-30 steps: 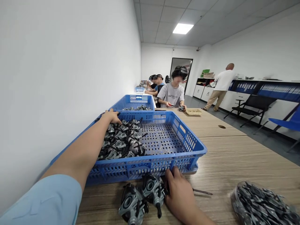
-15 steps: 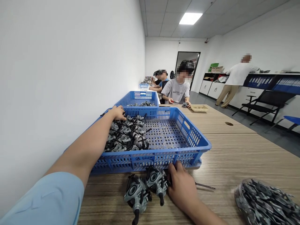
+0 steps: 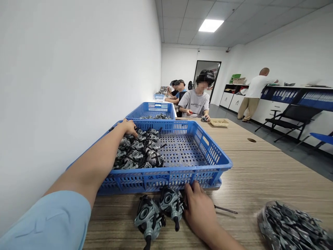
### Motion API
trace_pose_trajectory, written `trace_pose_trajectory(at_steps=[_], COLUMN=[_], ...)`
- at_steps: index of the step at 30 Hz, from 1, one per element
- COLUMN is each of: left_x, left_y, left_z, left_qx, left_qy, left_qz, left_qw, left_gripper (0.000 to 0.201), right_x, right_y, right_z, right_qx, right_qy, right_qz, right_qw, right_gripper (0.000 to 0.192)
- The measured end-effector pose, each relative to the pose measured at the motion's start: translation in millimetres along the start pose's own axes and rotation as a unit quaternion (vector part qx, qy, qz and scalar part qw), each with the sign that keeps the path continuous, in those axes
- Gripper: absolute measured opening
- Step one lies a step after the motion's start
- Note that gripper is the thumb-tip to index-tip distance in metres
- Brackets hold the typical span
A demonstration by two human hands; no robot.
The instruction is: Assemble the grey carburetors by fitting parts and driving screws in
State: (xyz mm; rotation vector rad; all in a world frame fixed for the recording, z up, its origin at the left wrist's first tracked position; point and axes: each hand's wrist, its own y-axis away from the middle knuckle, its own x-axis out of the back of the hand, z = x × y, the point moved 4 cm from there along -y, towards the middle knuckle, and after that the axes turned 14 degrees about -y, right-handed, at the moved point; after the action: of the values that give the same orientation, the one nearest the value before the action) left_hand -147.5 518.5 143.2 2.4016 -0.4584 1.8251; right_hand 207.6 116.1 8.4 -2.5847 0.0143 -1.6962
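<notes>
My left hand (image 3: 128,127) reaches over the blue crate (image 3: 182,169) to its far left corner. Its fingers are curled down onto a carburetor there, which the hand mostly hides. Many more grey-and-black carburetors (image 3: 135,155) with black hoses fill the crate's left half. Close in front of the crate, my right hand (image 3: 199,210) rests on the table with fingers bent, closed over the handle of a screwdriver; the thin dark shaft of the screwdriver (image 3: 226,209) sticks out to the right. Left of that hand, two carburetors (image 3: 148,218) stand side by side on the table.
A clear bag of small metal parts (image 3: 291,224) lies at the lower right. Behind my crate stands a second blue crate (image 3: 152,110) with carburetors. Across the table a person (image 3: 197,102) works beside a beige tray (image 3: 220,123). A white wall runs along the left.
The view has shifted slightly. My left hand stays at the crate's far left corner and my right hand stays beside the two carburetors. The person standing by the cabinets has leaned.
</notes>
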Motion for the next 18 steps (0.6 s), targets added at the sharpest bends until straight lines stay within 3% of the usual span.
trace_pose_trajectory(at_steps=[9,18], left_x=[6.5,15.6], left_y=[11.3,21.3], left_z=[5.9,0.4], left_qx=[-0.052,-0.064], left_qy=[-0.045,-0.032], left_qz=[-0.015,0.013], left_qw=[0.997,0.997], left_gripper=[0.044,0.048], right_x=[1.0,-0.9], right_y=[-0.5,0.0], right_z=[-0.8,-1.8], right_qx=[0.000,0.003], right_qy=[0.001,0.001], right_qz=[-0.005,-0.007], right_qw=[1.000,1.000], right_gripper=[0.055,0.054])
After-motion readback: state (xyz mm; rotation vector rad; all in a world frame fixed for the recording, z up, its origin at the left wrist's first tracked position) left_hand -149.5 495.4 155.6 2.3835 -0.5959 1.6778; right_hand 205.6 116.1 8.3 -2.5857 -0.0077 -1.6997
